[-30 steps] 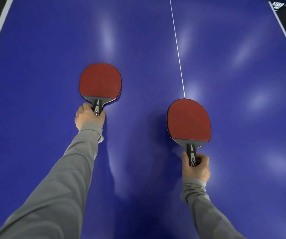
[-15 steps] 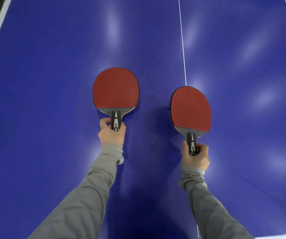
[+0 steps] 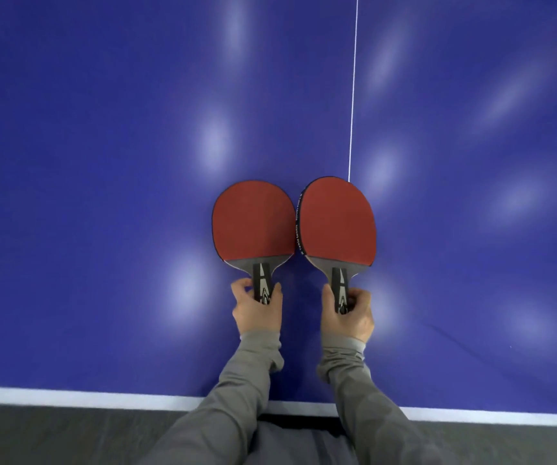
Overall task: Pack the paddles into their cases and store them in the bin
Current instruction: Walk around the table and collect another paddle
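Red rubber faces up on both paddles, held side by side over the blue table [image 3: 102, 196], blades nearly touching, perhaps just meeting. Left hand [image 3: 257, 312] wraps its fingers around the left paddle [image 3: 253, 223] handle; right hand [image 3: 347, 315] grips the right paddle [image 3: 339, 221] handle likewise.

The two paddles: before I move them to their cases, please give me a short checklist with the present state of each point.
1. Left hand closed on the left paddle handle: ok.
2. Right hand closed on the right paddle handle: ok.
3. Red faces up, side by side: ok.
4. Blade edges apart: cannot tell, they look touching.
5. Cases in view: not ok, none visible.
6. Bin in view: not ok.
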{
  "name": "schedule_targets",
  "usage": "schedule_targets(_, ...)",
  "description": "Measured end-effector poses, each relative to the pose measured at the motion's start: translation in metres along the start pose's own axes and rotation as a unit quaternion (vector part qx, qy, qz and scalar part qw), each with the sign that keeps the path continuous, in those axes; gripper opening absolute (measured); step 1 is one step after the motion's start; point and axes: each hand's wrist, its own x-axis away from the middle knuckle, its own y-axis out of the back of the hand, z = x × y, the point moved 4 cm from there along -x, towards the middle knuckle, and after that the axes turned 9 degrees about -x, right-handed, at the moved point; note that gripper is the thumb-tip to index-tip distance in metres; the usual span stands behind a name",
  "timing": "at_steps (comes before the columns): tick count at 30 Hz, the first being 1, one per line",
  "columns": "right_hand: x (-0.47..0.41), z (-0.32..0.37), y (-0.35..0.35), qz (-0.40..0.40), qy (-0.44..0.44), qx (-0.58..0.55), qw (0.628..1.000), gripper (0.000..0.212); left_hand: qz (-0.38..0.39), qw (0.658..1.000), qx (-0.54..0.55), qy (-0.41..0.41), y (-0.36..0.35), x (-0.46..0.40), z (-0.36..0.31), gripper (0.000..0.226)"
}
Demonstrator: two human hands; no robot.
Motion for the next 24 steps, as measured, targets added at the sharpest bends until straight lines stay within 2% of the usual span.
schedule_targets(3, 0.012, 0.001, -0.008, 0.021, 0.01, 0.004, 1.0, 0.031, 0.066, 0.996, 0.061, 0.017, -0.001, 0.0, 0.007, 0.031)
schedule_targets(5, 0.021, 0.005, -0.018, 0.04, 0.02, 0.003, 0.999, 0.033, 0.101, 0.978, 0.176, 0.054, 0.003, -0.003, 0.014, 0.017)
schedule_targets(8, 0.035, 0.013, -0.039, 0.069, 0.041, 0.011, 0.997, 0.036, 0.169, 0.943, 0.261, 0.114, 0.008, -0.007, 0.017, 0.033)
schedule_targets(11, 0.049, 0.021, -0.059, 0.093, 0.064, 0.012, 0.993, 0.036, 0.207, 0.927, 0.277, 0.144, 0.012, -0.011, 0.016, 0.049)
schedule_targets(14, 0.055, 0.025, -0.071, 0.092, 0.081, 0.016, 0.992, 0.035, 0.213, 0.923, 0.282, 0.154, 0.014, -0.013, 0.019, 0.054)
schedule_targets(19, 0.053, 0.025, -0.079, 0.083, 0.106, 0.053, 0.989, 0.035, 0.223, 0.924, 0.269, 0.159, 0.012, -0.015, 0.019, 0.055)
schedule_targets(24, 0.055, 0.02, -0.079, 0.116, 0.144, 0.097, 0.978, 0.04, 0.215, 0.931, 0.252, 0.157, 0.01, -0.018, 0.021, 0.049)
